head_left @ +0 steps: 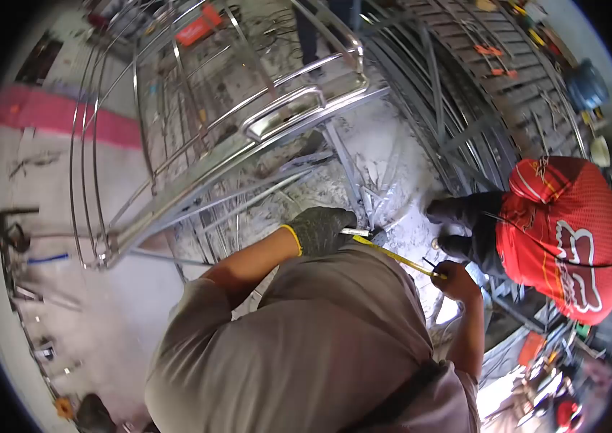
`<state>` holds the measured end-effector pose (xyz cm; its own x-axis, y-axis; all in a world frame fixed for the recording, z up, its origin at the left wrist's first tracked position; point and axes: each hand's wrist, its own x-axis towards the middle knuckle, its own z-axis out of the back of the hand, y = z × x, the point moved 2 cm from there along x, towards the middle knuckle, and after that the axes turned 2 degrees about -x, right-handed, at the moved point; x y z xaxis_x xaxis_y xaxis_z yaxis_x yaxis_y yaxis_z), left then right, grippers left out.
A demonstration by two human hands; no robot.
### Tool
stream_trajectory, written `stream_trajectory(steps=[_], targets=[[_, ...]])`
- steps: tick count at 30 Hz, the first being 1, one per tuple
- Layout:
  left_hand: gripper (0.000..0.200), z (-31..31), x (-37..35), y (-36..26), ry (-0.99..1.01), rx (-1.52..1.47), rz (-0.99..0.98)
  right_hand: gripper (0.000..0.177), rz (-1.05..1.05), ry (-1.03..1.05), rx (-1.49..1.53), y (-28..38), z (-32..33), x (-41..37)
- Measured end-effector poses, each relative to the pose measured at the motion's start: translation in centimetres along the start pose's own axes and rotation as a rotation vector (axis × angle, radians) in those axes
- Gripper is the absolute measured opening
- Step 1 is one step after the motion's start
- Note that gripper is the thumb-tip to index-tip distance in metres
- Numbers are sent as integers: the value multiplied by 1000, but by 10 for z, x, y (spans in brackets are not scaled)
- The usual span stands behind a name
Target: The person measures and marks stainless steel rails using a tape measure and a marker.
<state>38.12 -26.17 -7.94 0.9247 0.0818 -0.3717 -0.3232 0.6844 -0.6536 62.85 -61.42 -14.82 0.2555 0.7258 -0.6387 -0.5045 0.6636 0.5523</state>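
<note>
A dark knit glove with a yellow cuff covers my left hand [324, 229]. Its fingers are curled, and a short pale piece [355, 232] sticks out from them; I cannot tell what it is. Just beside it begins the yellow blade of a tape measure [398, 257], stretched out toward the right. My bare right hand [453, 281] is closed on the other end of the tape, and a thin dark stick [428, 264] points out from its fingers. Beneath the hands, grey metal bars [345, 166] lie over the dusty floor.
A shiny bent-tube frame [248, 144] stands ahead to the left. Close on my right crouches a person in a red shirt [566, 238]. Long metal profiles [450, 108] are stacked ahead right. Another person's legs [307, 36] show beyond the frame. A blue jug [586, 85] stands far right.
</note>
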Motion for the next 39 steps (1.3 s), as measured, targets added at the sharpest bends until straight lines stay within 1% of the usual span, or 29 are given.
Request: stream_trajectory(steps=[1, 3, 6, 9, 10, 11, 13, 15, 17, 18, 19, 21, 22, 23, 24, 25, 27, 29, 30, 31, 33, 34, 35, 38, 39], targets=[[30, -11, 0, 3, -39, 13, -4, 32, 13, -52, -18, 6, 10, -4], [30, -20, -3, -6, -107, 16, -6, 39, -22, -36, 2, 10, 20, -3], [29, -32, -5, -26, -204, -21, 5, 43, 21, -97, -73, 25, 30, -4], [28, -36, -7, -33, -301, -57, 11, 45, 161, -113, -56, 41, 35, 19], [27, -37, -10, -34, -330, -65, 8, 44, 209, -122, -54, 48, 33, 26], [27, -38, -14, -35, -362, -74, 7, 44, 240, -108, -126, 68, 39, 29], [26, -38, -32, -37, -432, -59, 49, 43, 336, -128, -148, 85, 37, 40], [25, -42, -47, -35, -477, -85, 97, 36, 402, -86, -206, 110, 37, 46], [26, -45, -66, -28, -485, -141, 159, 30, 465, -35, -194, 127, 31, 53], [25, -45, -74, -28, -509, -170, 148, 27, 511, -4, -207, 137, 28, 56], [25, -44, -85, -28, -530, -195, 147, 27, 481, 46, -206, 147, 27, 58], [25, -45, -109, -27, -589, -212, 169, 28, 518, 34, -255, 164, 19, 67], [25, -46, -120, -26, -626, -205, 188, 28, 505, 29, -226, 173, 15, 68], [24, -47, -132, -26, -662, -197, 211, 28, 491, 28, -196, 186, 13, 64], [25, -42, -148, -26, -662, -176, 279, 28, 479, 28, -168, 198, 9, 64], [27, -39, -171, -16, -758, -112, 259, 29, 510, 9, -156, 203, 6, 69], [30, -32, -228, 16, -928, 27, 227, 29, 421, 50, -160, 215, 5, 81], [34, -25, -314, 84, -995, 152, 436, 27, 571, -92, -370, 229, 21, 93], [32, -23, -365, 134, -1030, 296, 502, 26, 543, -96, -382, 236, 34, 98], [34, -19, -421, 180, -1069, 96, 675, 25, 513, -104, -398, 248, 49, 102], [28, -10, -530, 228, -1352, -172, 854, 21, 412, -82, -437, 287, 77, 105], [28, -8, -572, 238, -1596, -599, 789, 19, 434, -83, -409, 301, 87, 111], [29, -6, -588, 239, -1810, -1039, 679, 17, 458, -86, -380, 310, 98, 120], [29, 6, -596, 268, -2206, -1168, 431, 16, 485, -106, -325, 366, 93, 145], [29, 6, -591, 282, -2316, -1256, 376, 17, 484, -122, -367, 416, 71, 135]])
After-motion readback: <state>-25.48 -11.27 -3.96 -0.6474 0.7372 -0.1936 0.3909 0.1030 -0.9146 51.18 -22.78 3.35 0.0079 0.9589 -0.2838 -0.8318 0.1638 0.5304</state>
